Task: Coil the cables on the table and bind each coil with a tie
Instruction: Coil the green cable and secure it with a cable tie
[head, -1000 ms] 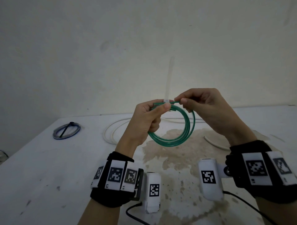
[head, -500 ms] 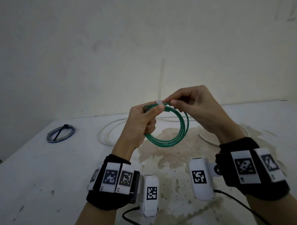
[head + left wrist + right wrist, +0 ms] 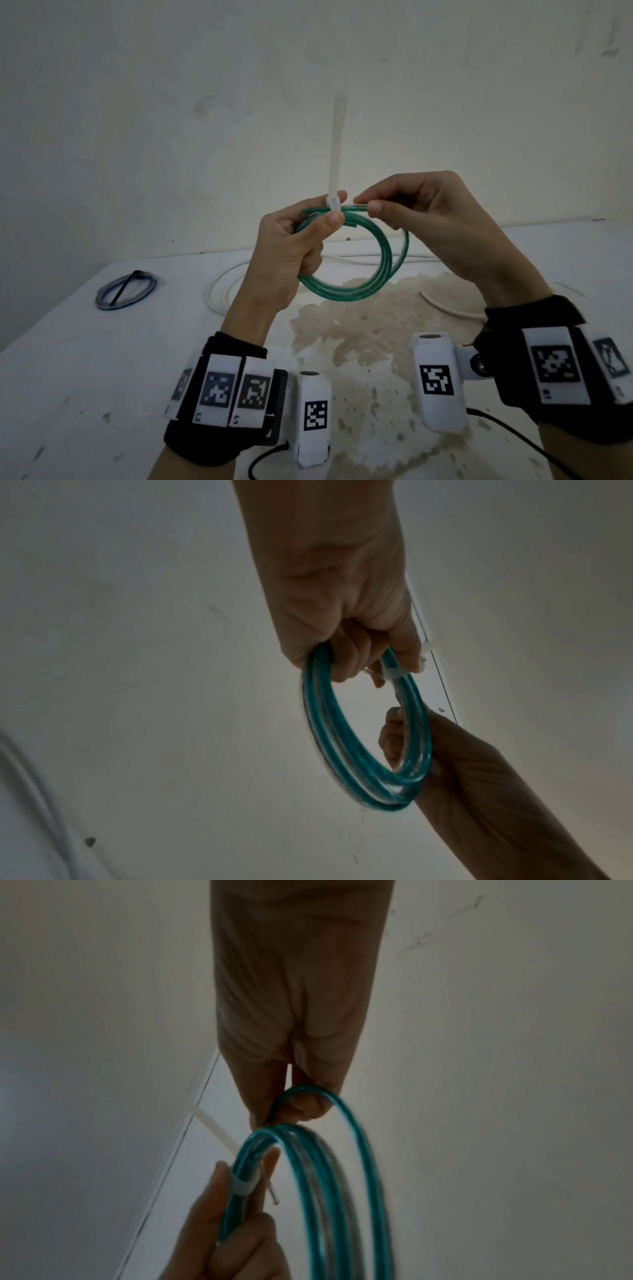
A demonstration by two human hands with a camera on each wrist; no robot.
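Note:
I hold a green cable coil [image 3: 359, 291] [image 3: 342, 750] [image 3: 325, 1191] in the air above the table [image 3: 85, 377]. A white zip tie [image 3: 336, 154] wraps the top of the coil, its head [image 3: 334, 202] at my left thumb and its long tail standing straight up. My left hand [image 3: 291, 253] grips the coil at the tie, thumb and forefinger pinching the wrapped band [image 3: 394, 673] [image 3: 243, 1185]. My right hand [image 3: 428, 219] pinches the coil's strands just right of the tie, with one loop [image 3: 359, 1137] hanging looser outside the others.
A blue coil bound with a black tie [image 3: 126, 291] lies at the table's far left. A loose white cable [image 3: 233, 281] runs across the back of the table, with another stretch [image 3: 452, 306] at right. A brown stain [image 3: 376, 329] marks the tabletop below my hands.
The tie's tail now stands sharper and straighter above the coil. Both hands stay on the coil with the same grips.

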